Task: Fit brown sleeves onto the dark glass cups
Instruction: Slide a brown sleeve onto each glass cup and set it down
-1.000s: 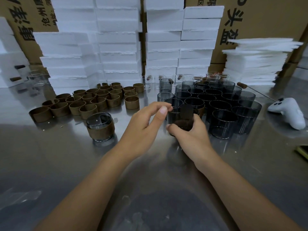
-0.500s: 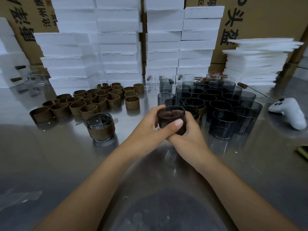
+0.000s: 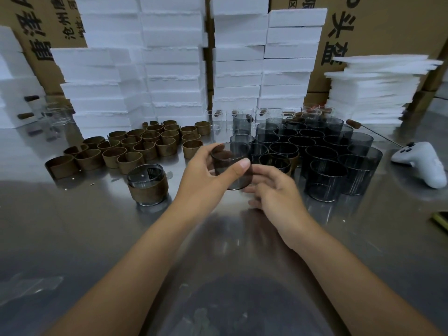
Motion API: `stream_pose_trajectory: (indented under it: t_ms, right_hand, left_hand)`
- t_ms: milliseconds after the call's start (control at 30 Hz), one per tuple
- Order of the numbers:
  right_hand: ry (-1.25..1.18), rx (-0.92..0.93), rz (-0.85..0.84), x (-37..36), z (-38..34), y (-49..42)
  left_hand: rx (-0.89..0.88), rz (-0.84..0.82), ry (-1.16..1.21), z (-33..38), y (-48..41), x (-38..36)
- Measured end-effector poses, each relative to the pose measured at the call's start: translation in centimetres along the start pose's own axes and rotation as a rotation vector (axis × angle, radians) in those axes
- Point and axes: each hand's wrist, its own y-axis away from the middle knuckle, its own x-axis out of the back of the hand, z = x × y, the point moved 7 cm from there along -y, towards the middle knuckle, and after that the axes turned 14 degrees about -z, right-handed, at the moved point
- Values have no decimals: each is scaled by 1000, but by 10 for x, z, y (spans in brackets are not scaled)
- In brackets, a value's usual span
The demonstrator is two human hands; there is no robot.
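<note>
Dark glass cup (image 3: pixel 226 158) sits pinched in our left hand (image 3: pixel 203 170); our right hand (image 3: pixel 276 192), fingers loose, should slide a brown sleeve (image 3: pixel 192 149) on squarely

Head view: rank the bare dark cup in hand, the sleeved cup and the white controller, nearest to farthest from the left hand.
1. Bare dark cup: gripped by the left hand itself.
2. Sleeved cup: stands on the table, to the hand's left.
3. White controller: far right, beyond the cluster of dark cups.
</note>
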Motion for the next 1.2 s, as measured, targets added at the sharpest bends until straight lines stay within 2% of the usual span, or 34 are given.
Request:
stream_pose_trajectory:
  t_ms: [233,667,933,1200]
  right_hand:
    - [-399,-97,86,12,8,2]
    - [-691,-165,-89,-7,14,0]
    - [-686,-173,-172,-15,11,-1]
    - [-672,-185,-378,-32,5,3]
  left_hand:
    - [2,-67,-74,-1,2,-11]
    - [-17,-63,-43,-10,2,-17]
    - [-58,-72,29,-1,5,-19]
    - [-103,-92,65,8,8,-21]
